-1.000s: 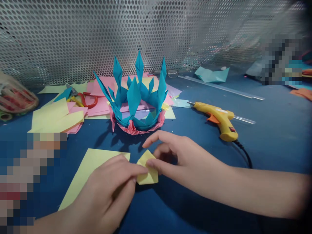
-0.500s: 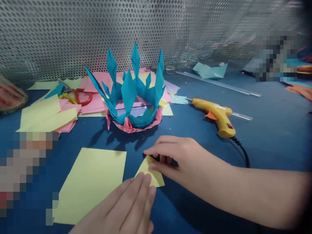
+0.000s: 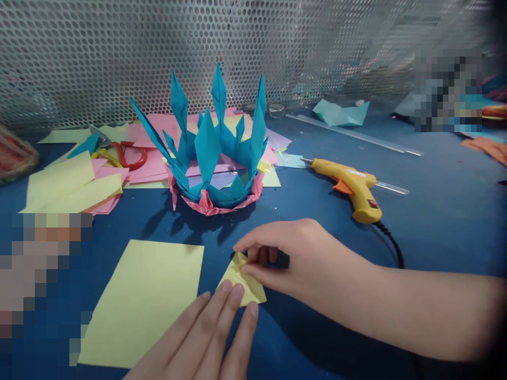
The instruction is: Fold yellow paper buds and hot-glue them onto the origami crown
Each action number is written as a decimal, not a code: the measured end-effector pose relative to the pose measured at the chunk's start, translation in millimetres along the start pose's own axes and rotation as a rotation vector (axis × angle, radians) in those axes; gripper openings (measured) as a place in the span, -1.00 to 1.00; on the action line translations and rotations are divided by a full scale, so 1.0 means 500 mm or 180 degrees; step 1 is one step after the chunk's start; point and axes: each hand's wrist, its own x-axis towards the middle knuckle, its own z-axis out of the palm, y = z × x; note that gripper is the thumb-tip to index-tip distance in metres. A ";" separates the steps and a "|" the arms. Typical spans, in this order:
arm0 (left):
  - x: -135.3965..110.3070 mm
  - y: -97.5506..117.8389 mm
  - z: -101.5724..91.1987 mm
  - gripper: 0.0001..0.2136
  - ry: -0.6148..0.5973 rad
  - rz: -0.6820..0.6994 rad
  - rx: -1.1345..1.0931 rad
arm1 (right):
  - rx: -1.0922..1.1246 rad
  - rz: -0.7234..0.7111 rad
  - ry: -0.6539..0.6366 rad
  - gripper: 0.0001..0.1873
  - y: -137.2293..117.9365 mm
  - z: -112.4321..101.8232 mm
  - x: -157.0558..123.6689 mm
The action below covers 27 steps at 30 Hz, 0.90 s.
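Note:
A small folded piece of yellow paper [image 3: 243,285] lies on the blue table in front of me. My left hand [image 3: 202,338] is stretched out flat, with fingertips resting on the paper's lower left part. At the paper's top corner, my right hand [image 3: 273,256] has thumb and index finger closed on a small fold. To the left lies a flat sheet of yellow paper [image 3: 146,301], partly under my left fingers. A blue paper crown [image 3: 208,153] with tall diamond-shaped points and a pink lower edge stands beyond my hands.
A yellow glue gun [image 3: 344,182] lies at the right with its cord running toward me. Red-handled scissors [image 3: 137,158] rest among pink and yellow papers [image 3: 75,179]. Clear glue sticks [image 3: 356,136] and a folded light-blue paper [image 3: 340,113] sit near the perforated metal panel [image 3: 119,53].
My left fingers have spread, with one fingertip coming off the folded paper's lower edge. A small fold at the top corner, by my right fingers, shows more clearly. The view has shifted slightly.

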 end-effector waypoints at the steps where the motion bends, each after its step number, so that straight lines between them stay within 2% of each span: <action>1: -0.001 0.004 0.005 -0.62 0.0083 -0.0063 -0.0034 | -0.0008 0.0000 0.0002 -0.86 0.002 -0.001 0.000; 5: 0.002 0.008 0.015 -0.63 0.0302 -0.0222 -0.0248 | 0.0007 -0.0302 0.0052 -0.88 0.016 -0.001 -0.008; 8: 0.006 -0.001 0.011 -0.66 0.0354 -0.0191 -0.0365 | -0.0195 -0.1013 0.0082 -0.85 0.029 -0.001 -0.021; 10: 0.006 -0.005 0.009 -0.67 0.0338 -0.0166 -0.0443 | -0.0546 -0.1543 0.0055 -0.76 0.036 -0.003 -0.032; 12: 0.006 -0.006 0.008 -0.68 0.0316 -0.0170 -0.0457 | -0.0892 -0.1862 0.0037 -0.68 0.039 -0.005 -0.042; 16: 0.013 -0.002 0.004 -0.68 0.0203 -0.0218 -0.0335 | -0.1164 -0.2059 0.0118 -0.65 0.039 -0.004 -0.048; 20: 0.022 -0.004 -0.004 -0.68 0.0010 -0.0340 -0.0401 | -0.1002 -0.2188 0.0128 -0.72 0.041 -0.001 -0.034; 24: 0.022 -0.009 -0.003 -0.68 0.0042 -0.0298 -0.0430 | -0.0783 -0.2315 0.0064 -0.73 0.050 -0.006 -0.019; 27: 0.019 -0.012 0.002 -0.68 0.0108 -0.0199 -0.0443 | -0.0869 -0.2491 0.0014 -0.70 0.057 -0.011 -0.014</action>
